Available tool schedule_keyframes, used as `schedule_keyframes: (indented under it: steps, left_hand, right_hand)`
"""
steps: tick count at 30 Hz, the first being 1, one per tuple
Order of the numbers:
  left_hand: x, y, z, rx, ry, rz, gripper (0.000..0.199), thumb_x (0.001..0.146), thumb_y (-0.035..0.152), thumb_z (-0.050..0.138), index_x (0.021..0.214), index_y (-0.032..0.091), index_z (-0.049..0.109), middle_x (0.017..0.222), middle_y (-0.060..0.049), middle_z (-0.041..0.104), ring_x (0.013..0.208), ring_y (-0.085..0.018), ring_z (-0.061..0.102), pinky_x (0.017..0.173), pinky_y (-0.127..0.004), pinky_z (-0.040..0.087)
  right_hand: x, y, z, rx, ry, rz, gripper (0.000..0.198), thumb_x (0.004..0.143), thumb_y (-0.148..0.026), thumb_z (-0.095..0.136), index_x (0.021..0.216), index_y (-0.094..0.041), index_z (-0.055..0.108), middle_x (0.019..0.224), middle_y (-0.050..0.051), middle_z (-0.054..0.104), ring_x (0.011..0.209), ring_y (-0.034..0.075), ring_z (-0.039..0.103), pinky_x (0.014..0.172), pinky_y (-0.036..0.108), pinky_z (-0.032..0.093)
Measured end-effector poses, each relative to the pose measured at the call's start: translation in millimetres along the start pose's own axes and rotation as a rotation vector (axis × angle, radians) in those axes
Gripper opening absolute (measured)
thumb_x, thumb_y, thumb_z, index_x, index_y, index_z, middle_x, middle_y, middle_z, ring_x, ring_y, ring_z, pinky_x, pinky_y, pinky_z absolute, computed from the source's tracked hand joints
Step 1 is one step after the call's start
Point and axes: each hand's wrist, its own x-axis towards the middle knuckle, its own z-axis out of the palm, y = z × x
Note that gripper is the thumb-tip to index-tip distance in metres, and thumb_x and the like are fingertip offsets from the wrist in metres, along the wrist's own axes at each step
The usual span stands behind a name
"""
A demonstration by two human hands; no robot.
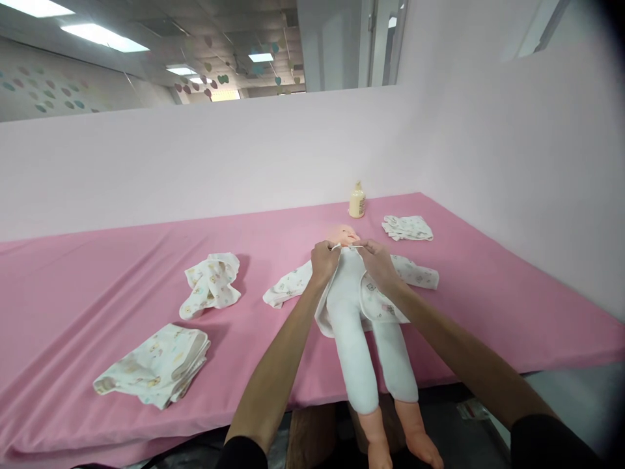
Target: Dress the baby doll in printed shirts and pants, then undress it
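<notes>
A baby doll [349, 293] with a white cloth body lies on its back on the pink-covered table, its feet hanging over the front edge. It wears a printed white baby jacket [378, 303] that lies open down the front, with both sleeves spread out sideways. At the doll's neck, my left hand [325, 262] pinches the jacket's left-side collar edge. My right hand [378, 264] is closed on the other collar edge, just across from it. A thin white strip shows between the two hands, below the doll's chin. My forearms hide parts of the sleeves.
Left of the doll are a crumpled printed cloth [212, 283] and a folded printed cloth [159, 365]. Behind the doll stands a cream pump bottle [357, 202]. Another folded garment [407, 228] lies back right. White walls border the pink table cover [273, 231] behind and to the right.
</notes>
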Motion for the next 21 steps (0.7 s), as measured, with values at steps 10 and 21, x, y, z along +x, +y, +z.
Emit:
schedule_keyframes:
  steps: [10, 21]
  left_hand:
    - [-4.7, -1.9, 2.9, -0.029, 0.013, 0.055, 0.031, 0.085, 0.034, 0.058, 0.059, 0.017, 0.057, 0.058, 0.002, 0.050, 0.061, -0.012, 0.044, 0.062, -0.026, 0.031]
    - [-7.6, -6.0, 7.1, 0.105, 0.002, 0.065, 0.021, 0.088, 0.026, 0.055, 0.069, 0.018, 0.060, 0.072, -0.001, 0.064, 0.070, -0.016, 0.054, 0.065, -0.027, 0.035]
  right_hand:
    - [4.3, 4.7, 5.2, 0.046, -0.007, 0.019, 0.027, 0.074, -0.032, 0.060, 0.094, -0.020, 0.072, 0.072, 0.000, 0.067, 0.058, 0.015, 0.053, 0.056, 0.027, 0.039]
    - [5.3, 1.4, 3.6, 0.030, 0.022, 0.006, 0.026, 0.074, -0.031, 0.059, 0.093, -0.020, 0.073, 0.077, 0.000, 0.069, 0.065, 0.015, 0.056, 0.062, 0.028, 0.041]
